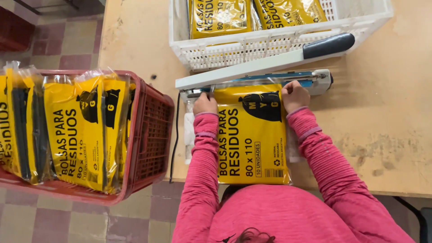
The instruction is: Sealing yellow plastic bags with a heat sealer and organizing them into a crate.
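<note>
While pack (252, 135) under sealer arm (252, 67), red crate (150, 130) L.

Flat yellow packet (252, 135) with black print at 6 o'clock, top edge under the sealer. Two more yellow packets (220, 17) at 12 in the white crate. Upright yellow-black packets (76, 130) at 9 in the red crate.

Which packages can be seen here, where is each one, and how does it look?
Flat yellow packet: on the table, both hands at its top corners, black print, clear wrap.
Yellow packets: upright in the red crate, left.
Yellow packets: lying in the white crate, top.
</note>
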